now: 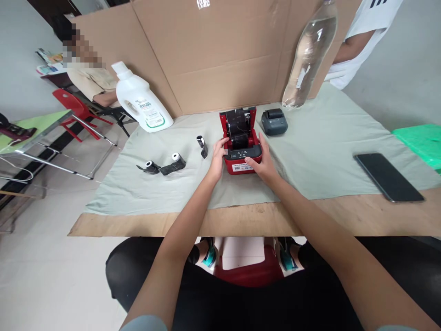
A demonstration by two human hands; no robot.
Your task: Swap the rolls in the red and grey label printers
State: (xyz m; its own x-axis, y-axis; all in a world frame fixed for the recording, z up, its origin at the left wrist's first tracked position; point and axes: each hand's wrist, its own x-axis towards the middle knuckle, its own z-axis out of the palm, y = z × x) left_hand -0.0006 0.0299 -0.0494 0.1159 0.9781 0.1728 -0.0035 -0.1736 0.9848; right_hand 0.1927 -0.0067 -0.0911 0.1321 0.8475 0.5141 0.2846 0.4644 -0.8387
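Observation:
A red and black label printer (243, 166) stands on the cloth in front of me with its lid raised. Black ribbon (237, 120) runs from the lid down to a roll inside the body. My left hand (217, 156) holds the printer's left side, fingers at the edge of the opening. On the other side my right hand (264, 161) grips the right wall, its thumb across the front by the buttons. Left of the printer lie a small black-wrapped roll (203, 149) and two more rolls with white cores, one (174, 164) trailing a black strip, the other (150, 167) farther left.
A small dark portable printer (274, 122) sits behind my right hand. A white detergent bottle (144, 103) and a clear water bottle (310, 59) stand before a cardboard screen (220, 59). A phone (389, 177) lies at right. Two people are beyond the table.

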